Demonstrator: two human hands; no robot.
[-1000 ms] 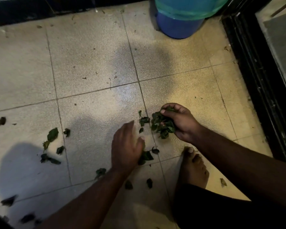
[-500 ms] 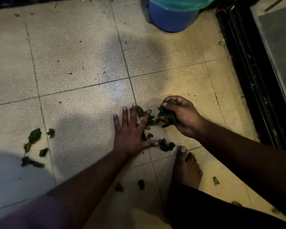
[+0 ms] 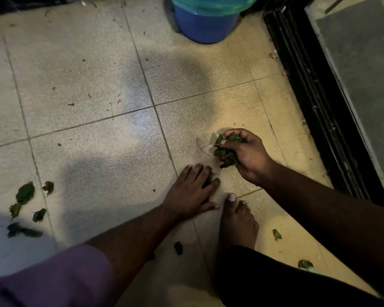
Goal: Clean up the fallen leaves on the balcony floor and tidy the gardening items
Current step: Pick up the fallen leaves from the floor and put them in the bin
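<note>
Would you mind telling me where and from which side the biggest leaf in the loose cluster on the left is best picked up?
Take the large leaf by its rim, coming from straight above. It lies flat on the tiled floor, so a pinch at the edge is probably the only grip. The left hand is nearer; the right hand already holds a wad of leaves.
</note>
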